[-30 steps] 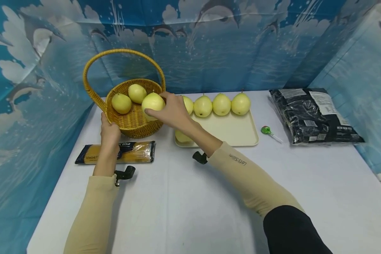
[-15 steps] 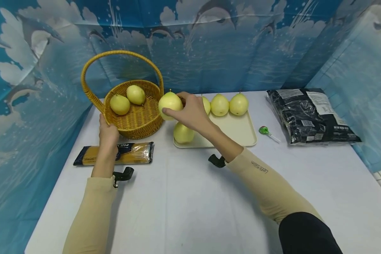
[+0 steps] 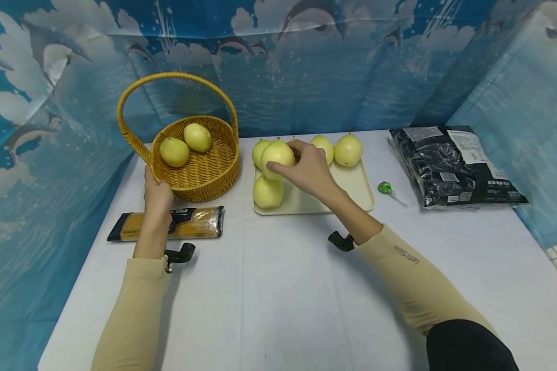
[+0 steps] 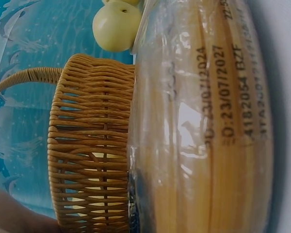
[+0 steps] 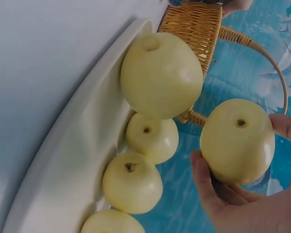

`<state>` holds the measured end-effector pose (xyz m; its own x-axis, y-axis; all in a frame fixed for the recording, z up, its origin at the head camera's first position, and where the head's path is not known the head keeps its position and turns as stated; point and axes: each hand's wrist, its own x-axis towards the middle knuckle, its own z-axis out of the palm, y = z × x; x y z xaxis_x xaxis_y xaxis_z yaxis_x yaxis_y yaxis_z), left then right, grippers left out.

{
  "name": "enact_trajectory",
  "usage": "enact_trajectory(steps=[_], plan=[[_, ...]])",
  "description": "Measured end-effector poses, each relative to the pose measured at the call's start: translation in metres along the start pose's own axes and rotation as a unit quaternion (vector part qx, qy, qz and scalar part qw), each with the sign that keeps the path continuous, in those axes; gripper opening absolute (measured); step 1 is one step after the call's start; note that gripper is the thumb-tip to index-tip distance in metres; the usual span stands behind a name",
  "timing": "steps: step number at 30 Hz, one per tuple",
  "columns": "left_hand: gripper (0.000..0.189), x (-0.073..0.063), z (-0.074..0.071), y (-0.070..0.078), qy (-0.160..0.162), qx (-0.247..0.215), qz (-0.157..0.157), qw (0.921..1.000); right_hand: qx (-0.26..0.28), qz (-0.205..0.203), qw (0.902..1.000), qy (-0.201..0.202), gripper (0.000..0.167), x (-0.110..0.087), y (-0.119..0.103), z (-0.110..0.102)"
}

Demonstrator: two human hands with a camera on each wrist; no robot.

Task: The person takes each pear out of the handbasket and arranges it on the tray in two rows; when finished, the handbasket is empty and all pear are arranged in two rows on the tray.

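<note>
My right hand point(image 3: 312, 170) grips a round yellow-green pear point(image 3: 277, 158), thumb on one side and fingers on the other. In the right wrist view this held pear point(image 5: 238, 141) is raised beside the row of pears on the cream tray point(image 3: 306, 205). At the tray's front left corner sits another pear point(image 3: 267, 192); the rest line its back edge, partly hidden by my hand. My left hand point(image 3: 158, 200) holds the left rim of the wicker basket point(image 3: 206, 191). Two pears point(image 3: 174, 152) lie inside the basket, whose tall handle arches over it.
A pack of spaghetti point(image 3: 197, 222) lies in front of the basket, under my left wrist. Right of the tray are a green lollipop point(image 3: 385, 188) and a black plastic package point(image 3: 455, 167). A dolphin-print curtain point(image 3: 278, 77) hangs behind the white table point(image 3: 269, 288).
My right hand has carried its pear rightward, from over the basket to above the left end of the tray. The left hand stays at the basket rim.
</note>
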<state>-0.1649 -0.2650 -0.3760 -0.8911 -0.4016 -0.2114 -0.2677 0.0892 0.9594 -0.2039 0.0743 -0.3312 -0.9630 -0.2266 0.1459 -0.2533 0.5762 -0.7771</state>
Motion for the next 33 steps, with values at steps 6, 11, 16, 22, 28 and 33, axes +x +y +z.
enact_trajectory(steps=[6,11,16,22,28,33], plan=[[0.067,0.000,0.003,-0.001,-0.006,-0.003,0.000,1.0000,-0.001,0.018,0.9998,0.010,0.074,-0.007,0.015,-0.010],[0.067,-0.001,0.002,-0.001,-0.008,0.002,0.001,1.0000,-0.005,0.030,0.9995,0.005,0.075,-0.011,0.030,-0.016],[0.066,-0.002,0.000,0.000,-0.002,0.002,-0.001,1.0000,-0.042,0.024,0.9988,-0.005,0.066,-0.013,0.042,-0.017],[0.067,-0.001,0.001,0.000,-0.003,0.003,0.004,1.0000,-0.061,0.044,0.9969,-0.024,0.064,-0.017,0.053,-0.012],[0.066,-0.001,0.001,-0.001,-0.003,0.002,0.001,1.0000,-0.073,0.059,0.9946,-0.043,0.063,-0.021,0.061,-0.006],[0.066,-0.001,0.000,-0.001,-0.005,0.001,0.001,1.0000,-0.085,0.060,0.9922,-0.069,0.054,-0.022,0.064,-0.003]])
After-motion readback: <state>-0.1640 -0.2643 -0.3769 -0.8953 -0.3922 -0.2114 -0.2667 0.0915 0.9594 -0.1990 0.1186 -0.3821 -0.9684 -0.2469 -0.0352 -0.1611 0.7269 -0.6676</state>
